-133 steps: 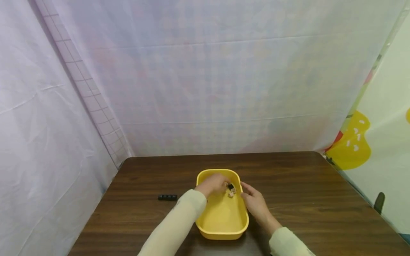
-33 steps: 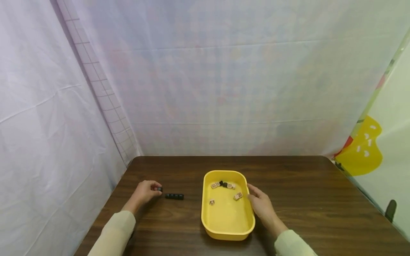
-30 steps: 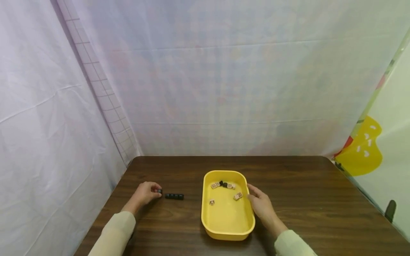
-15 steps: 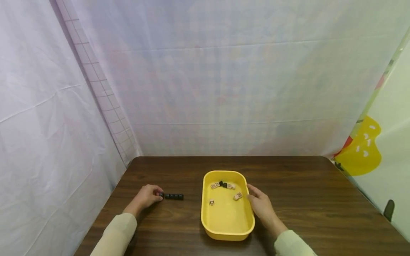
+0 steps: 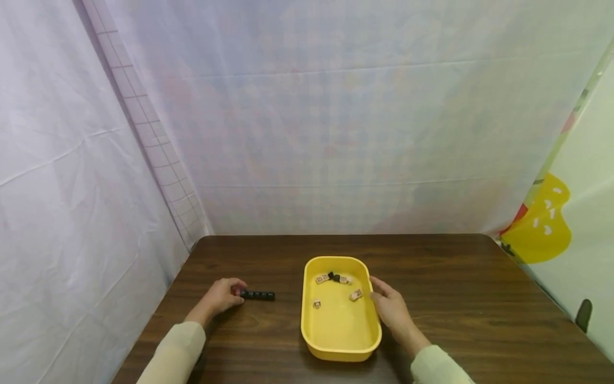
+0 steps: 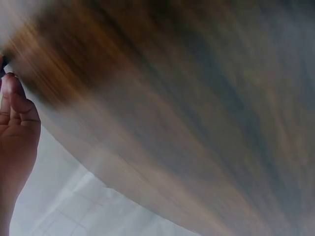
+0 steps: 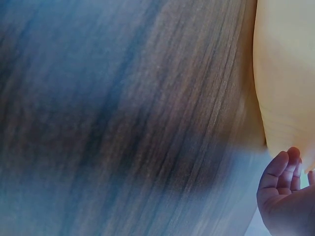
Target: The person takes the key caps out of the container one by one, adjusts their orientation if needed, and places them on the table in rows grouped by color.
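Observation:
My left hand (image 5: 221,296) pinches a small black block at the left end of a short row of black cube-like blocks (image 5: 261,295) on the table. That held block is mostly hidden by the fingers; in the left wrist view only a dark bit shows beyond the fingertips (image 6: 12,81). My right hand (image 5: 392,309) rests against the right side of a yellow tray (image 5: 336,353), its fingers loosely extended along the outer wall. Inside the tray lie several small pale blocks with printed faces (image 5: 356,294) and dark blocks (image 5: 337,278) near the far end.
The brown wood-grain table (image 5: 460,298) carries the tray near its middle. White curtains (image 5: 336,133) hang behind the table and along the left side. A printed cloth (image 5: 537,224) with a yellow shape hangs at the right.
My left hand came out of the tray with a black block and brought it right, up against the left end of the black row. My right hand has stayed at the tray's side.

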Demonstrator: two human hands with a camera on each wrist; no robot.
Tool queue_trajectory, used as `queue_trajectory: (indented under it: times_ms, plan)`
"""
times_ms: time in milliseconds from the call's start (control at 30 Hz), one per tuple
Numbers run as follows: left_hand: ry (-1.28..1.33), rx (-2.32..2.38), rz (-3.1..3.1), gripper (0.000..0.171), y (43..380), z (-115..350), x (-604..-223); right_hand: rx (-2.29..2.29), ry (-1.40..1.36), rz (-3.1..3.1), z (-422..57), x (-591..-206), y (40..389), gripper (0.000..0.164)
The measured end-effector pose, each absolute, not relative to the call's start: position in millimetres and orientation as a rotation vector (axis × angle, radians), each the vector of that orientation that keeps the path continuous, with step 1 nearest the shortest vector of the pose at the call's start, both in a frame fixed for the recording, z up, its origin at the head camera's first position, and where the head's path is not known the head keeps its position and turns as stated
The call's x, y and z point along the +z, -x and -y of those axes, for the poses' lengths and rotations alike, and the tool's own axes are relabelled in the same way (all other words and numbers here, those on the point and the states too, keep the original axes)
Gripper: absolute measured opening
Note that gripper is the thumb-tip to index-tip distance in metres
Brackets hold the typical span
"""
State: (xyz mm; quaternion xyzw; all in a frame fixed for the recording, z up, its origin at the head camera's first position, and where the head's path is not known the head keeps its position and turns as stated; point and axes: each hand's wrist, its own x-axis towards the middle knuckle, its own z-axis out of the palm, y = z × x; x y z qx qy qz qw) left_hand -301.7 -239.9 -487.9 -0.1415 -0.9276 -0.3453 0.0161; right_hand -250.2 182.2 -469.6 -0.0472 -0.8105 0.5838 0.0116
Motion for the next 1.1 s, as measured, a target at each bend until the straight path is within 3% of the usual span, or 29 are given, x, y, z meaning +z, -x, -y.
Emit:
queue_trajectory:
  times_ms: [467,1100]
  plan:
    - [0.386,-1.004,2.833,0.031,306,217,-467,1.832,0.15,2.513,-184,-469,249,0.049]
    - [0.658,-0.906,2.882,0.035,329,77,-434,1.837,0.131,2.502,-182,-470,249,0.049]
